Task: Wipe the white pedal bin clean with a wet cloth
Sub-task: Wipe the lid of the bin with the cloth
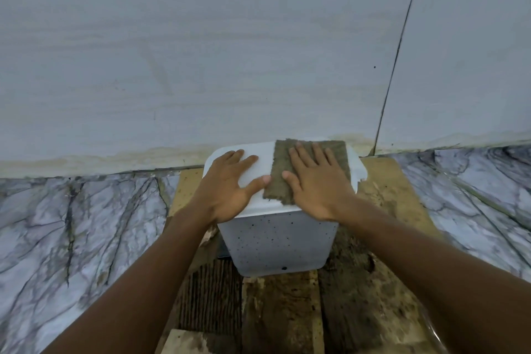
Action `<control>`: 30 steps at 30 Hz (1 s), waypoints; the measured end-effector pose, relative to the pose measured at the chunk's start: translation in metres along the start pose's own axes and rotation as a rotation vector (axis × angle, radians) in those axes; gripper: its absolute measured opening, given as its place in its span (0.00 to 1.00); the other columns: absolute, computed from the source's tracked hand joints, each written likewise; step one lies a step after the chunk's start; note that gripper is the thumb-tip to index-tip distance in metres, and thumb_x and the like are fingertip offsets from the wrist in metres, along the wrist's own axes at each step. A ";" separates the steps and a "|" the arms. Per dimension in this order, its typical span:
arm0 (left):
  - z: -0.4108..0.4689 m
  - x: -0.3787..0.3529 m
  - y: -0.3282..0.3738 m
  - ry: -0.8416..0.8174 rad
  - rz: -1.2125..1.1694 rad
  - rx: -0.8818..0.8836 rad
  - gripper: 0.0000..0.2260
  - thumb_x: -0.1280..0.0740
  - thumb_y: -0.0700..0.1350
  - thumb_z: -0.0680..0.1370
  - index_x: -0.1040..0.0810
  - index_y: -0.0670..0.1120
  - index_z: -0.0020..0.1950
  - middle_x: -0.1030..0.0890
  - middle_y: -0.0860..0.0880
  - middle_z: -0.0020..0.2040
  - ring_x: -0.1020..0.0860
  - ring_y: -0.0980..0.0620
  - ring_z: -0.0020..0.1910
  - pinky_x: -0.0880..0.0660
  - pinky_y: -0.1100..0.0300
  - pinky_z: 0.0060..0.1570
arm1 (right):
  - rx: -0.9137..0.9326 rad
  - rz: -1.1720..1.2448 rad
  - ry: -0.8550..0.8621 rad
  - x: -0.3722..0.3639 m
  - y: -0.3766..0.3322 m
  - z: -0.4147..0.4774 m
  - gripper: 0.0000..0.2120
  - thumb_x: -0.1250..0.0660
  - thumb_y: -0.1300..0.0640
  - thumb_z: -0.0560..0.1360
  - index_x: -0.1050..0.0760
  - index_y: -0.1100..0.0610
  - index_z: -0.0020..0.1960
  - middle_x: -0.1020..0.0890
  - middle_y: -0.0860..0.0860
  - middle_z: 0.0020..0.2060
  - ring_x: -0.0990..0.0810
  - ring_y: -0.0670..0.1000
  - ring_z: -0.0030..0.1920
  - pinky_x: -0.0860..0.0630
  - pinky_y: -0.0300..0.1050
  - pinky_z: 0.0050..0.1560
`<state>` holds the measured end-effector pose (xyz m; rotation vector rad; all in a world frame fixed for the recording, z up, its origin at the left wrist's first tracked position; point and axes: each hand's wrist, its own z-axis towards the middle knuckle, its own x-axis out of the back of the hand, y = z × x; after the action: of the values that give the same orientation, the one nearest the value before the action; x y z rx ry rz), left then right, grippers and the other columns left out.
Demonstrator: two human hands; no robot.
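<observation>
Cloth (309, 171) lies flat under right hand (316, 181); left hand (230, 184) on bin lid (258, 172).

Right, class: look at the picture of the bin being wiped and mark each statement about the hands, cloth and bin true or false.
1. The right hand lies flat on the cloth. True.
2. The cloth covers the whole lid. False: it covers only the lid's right part.
3. The left hand rests on bare lid, beside the cloth. True.
4. The bin front is spotless. False: dark specks dot it.
5. The bin stands on the marbled floor. False: it stands on wooden boards by the wall.
</observation>
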<state>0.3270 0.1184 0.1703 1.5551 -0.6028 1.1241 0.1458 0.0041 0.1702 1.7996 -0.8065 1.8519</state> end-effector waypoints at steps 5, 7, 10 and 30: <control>0.003 -0.009 0.046 0.161 -0.018 -0.075 0.28 0.46 0.61 0.84 0.38 0.50 0.81 0.40 0.48 0.82 0.47 0.50 0.82 0.51 0.51 0.79 | 0.020 0.329 0.085 0.018 0.009 -0.011 0.30 0.51 0.43 0.84 0.55 0.53 0.81 0.54 0.50 0.81 0.60 0.50 0.80 0.64 0.46 0.74; 0.005 -0.022 0.074 0.126 0.052 -0.204 0.27 0.47 0.60 0.85 0.39 0.49 0.82 0.40 0.47 0.82 0.47 0.49 0.82 0.51 0.52 0.79 | -0.064 0.310 0.170 0.023 0.031 -0.013 0.29 0.51 0.46 0.84 0.54 0.55 0.81 0.53 0.51 0.81 0.60 0.50 0.80 0.61 0.46 0.75; 0.016 -0.045 0.102 -0.044 0.168 -0.230 0.28 0.54 0.61 0.85 0.49 0.53 0.84 0.47 0.46 0.84 0.53 0.48 0.83 0.57 0.51 0.81 | -0.118 0.443 0.119 0.015 0.058 -0.019 0.29 0.52 0.46 0.85 0.55 0.54 0.81 0.51 0.50 0.81 0.57 0.49 0.80 0.55 0.49 0.80; 0.114 -0.039 0.092 -0.163 0.247 -0.127 0.26 0.52 0.60 0.85 0.42 0.53 0.82 0.34 0.46 0.79 0.34 0.42 0.75 0.41 0.46 0.75 | 0.137 0.167 0.097 -0.008 0.089 -0.026 0.52 0.42 0.25 0.69 0.57 0.52 0.81 0.58 0.44 0.80 0.64 0.46 0.79 0.60 0.43 0.76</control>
<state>0.2726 -0.0229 0.1808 1.5005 -0.9794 1.1234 0.0677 -0.0435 0.1525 1.7530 -0.8339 2.1309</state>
